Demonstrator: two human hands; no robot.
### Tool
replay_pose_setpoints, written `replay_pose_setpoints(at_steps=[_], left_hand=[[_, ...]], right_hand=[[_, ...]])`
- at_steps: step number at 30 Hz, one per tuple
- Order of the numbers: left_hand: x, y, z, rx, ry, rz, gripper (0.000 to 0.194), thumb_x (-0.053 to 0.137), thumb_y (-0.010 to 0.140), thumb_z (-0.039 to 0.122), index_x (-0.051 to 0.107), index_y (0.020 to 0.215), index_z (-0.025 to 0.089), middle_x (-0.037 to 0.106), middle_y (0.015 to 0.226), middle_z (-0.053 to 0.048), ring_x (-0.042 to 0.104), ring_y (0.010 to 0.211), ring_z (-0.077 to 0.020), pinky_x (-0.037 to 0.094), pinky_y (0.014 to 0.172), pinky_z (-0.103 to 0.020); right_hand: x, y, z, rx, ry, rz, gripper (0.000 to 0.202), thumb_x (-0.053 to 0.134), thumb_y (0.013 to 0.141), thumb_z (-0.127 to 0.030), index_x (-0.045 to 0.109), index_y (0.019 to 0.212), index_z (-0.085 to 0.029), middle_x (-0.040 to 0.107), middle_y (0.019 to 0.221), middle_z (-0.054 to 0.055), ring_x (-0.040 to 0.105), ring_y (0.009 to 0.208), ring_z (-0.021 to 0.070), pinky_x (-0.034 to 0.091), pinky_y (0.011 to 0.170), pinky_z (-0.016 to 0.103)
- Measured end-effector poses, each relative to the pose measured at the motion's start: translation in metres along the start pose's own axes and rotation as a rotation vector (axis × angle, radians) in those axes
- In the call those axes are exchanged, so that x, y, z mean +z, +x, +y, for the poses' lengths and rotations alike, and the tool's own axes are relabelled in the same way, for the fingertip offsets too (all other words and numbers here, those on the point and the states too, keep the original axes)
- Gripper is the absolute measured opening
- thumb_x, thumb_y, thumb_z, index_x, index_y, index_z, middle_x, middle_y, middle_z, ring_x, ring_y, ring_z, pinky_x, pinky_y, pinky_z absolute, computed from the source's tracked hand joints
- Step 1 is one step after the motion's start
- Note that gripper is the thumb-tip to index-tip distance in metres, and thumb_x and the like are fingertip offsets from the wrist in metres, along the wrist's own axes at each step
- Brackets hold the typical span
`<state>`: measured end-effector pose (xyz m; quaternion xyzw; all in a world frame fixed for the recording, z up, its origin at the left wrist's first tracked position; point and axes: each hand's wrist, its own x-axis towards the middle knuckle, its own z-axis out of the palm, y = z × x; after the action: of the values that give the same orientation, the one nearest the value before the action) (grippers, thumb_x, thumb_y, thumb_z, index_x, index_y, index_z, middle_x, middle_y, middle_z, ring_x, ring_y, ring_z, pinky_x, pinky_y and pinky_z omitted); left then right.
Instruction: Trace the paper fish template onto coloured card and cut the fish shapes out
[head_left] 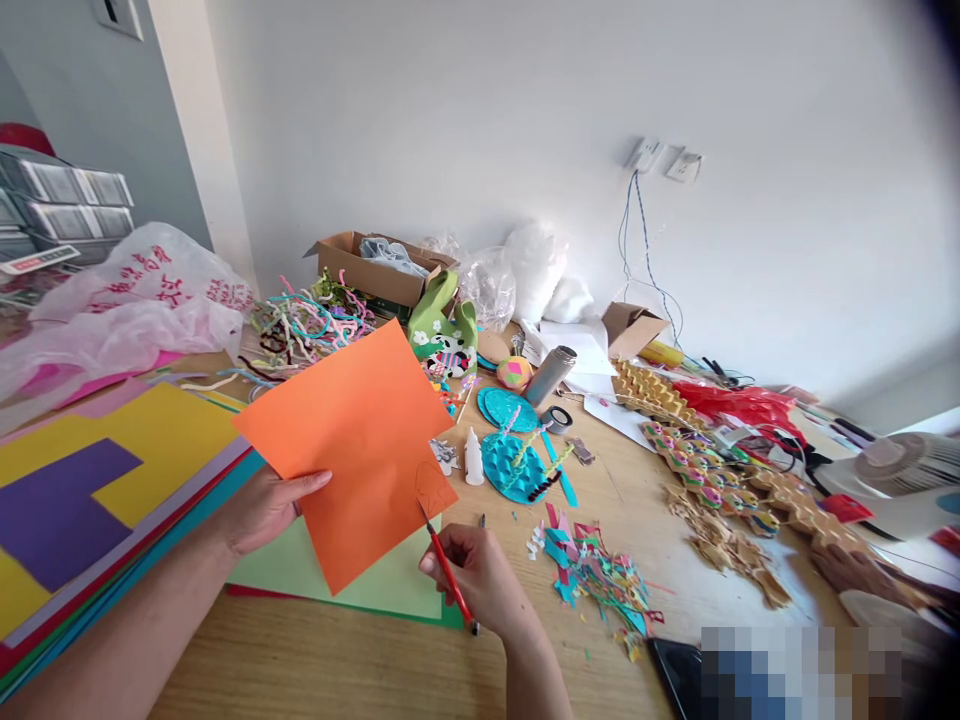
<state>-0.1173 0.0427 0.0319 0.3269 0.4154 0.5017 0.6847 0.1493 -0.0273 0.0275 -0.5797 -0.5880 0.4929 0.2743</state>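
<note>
My left hand grips the left edge of an orange paper sheet, its thumb on top and fingers underneath. The sheet is tilted up off the table. A thin dark curved outline shows near its right corner. My right hand is closed round a slim red pen, whose dark tip meets the sheet beside that outline. A small dark tip pokes up behind my right hand; what it belongs to is hidden. Light green paper lies under the orange sheet.
Coloured sheets are stacked at left. Paper scraps, a glue bottle, blue discs, a tape roll and a metal flask lie beyond my right hand. Another person's hand rests at far right near a phone.
</note>
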Motion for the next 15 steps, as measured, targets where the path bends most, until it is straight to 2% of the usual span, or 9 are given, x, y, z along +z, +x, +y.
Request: replay_pose_setpoints(at_steps=[10,15], left_hand=[[-0.0025,0.0020,-0.0026,-0.001,0.003,-0.003,0.067,0.084,0.059,0.027,0.062,0.123,0.024,0.062,0.130,-0.008,0.049,0.127,-0.0339,0.052,0.098,-0.040],[-0.0026,0.0015,-0.0023,-0.009,0.011,-0.006,0.066,0.084,0.060,0.026,0.062,0.123,0.025,0.063,0.129,-0.007,0.050,0.126,-0.0334,0.051,0.099,-0.041]], right_hand=[[0.0000,-0.0018,-0.0087,0.079,0.085,0.002,0.051,0.074,0.064,-0.060,0.046,0.060,-0.018,0.042,0.047,-0.006,0.046,0.042,0.0087,0.029,0.038,0.019],[-0.0002,-0.0019,-0.0085,0.074,0.070,0.003,0.051,0.073,0.065,-0.060,0.045,0.059,-0.018,0.044,0.048,-0.006,0.046,0.041,0.0086,0.030,0.038,0.019]])
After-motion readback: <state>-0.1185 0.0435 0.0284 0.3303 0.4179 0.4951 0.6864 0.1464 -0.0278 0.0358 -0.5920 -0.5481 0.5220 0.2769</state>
